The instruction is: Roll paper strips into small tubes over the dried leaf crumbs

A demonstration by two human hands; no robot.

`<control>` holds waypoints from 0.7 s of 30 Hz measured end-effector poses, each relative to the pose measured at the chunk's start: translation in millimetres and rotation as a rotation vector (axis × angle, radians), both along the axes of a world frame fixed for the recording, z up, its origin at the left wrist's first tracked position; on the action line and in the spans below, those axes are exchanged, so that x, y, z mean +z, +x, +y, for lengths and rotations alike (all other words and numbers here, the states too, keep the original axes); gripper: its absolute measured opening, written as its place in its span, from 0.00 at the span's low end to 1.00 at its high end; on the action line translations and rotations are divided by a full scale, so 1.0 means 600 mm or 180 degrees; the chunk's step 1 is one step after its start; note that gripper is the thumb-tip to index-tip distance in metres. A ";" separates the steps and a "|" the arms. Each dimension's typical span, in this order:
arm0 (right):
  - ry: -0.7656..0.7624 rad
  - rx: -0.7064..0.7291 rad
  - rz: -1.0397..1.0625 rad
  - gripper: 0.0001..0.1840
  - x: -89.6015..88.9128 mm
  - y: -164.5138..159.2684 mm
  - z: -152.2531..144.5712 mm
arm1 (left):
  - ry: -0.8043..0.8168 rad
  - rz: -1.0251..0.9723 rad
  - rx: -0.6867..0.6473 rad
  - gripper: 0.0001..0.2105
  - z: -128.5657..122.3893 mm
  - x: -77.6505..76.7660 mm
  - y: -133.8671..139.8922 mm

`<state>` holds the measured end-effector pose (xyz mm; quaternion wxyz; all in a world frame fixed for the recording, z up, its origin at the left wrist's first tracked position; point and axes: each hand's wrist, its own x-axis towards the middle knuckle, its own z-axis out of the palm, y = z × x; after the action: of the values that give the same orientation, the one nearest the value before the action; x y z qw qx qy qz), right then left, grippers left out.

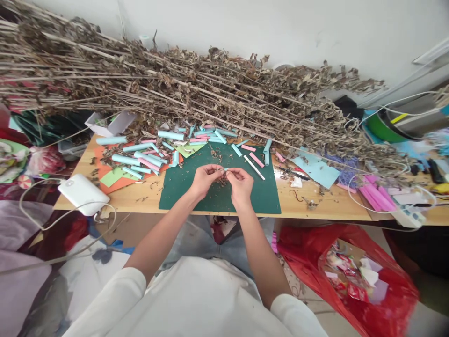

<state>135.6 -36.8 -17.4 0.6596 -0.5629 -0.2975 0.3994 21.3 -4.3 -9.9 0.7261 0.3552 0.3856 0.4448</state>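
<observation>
Over the green cutting mat (182,192), my left hand (206,180) and my right hand (240,185) meet with their fingertips pinched together. Between them shows a sliver of a small light-blue paper piece (226,169); the fingers hide most of it. Dried leaf crumbs (222,181) lie on the mat beneath the hands. Just beyond my right hand are a white paper roll (254,167) and a pink paper roll (257,159). To the left of my left hand lies a pile of light-blue paper rolls (126,160) with a few pink ones, on orange paper (105,185).
Long dried leafy stalks (196,89) stretch across the table's back. A white power bank (83,194) with a cable sits at the left edge. On the right are blue paper (317,168), pink rolls (377,194) and a power strip (409,216). A red rubbish bag (305,252) stands below.
</observation>
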 end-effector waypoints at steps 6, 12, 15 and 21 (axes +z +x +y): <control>-0.0064 0.0129 -0.0141 0.10 -0.009 0.021 -0.005 | -0.0347 -0.0400 0.0045 0.17 -0.003 -0.008 -0.011; 0.0073 0.0503 -0.2134 0.15 0.001 0.032 -0.025 | -0.0485 -0.0372 0.0122 0.17 -0.005 -0.016 -0.016; 0.0209 0.0685 -0.2082 0.15 0.010 0.033 -0.027 | -0.0503 -0.0386 0.0053 0.17 -0.005 -0.014 -0.013; 0.0139 0.0680 -0.1839 0.11 0.010 0.034 -0.021 | -0.0169 -0.0119 -0.0065 0.18 -0.002 -0.018 -0.008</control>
<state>155.9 -49.6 -11.1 0.5140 -0.6044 -0.5388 0.2834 16.4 -5.6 -20.8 0.7469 0.3314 0.3800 0.4335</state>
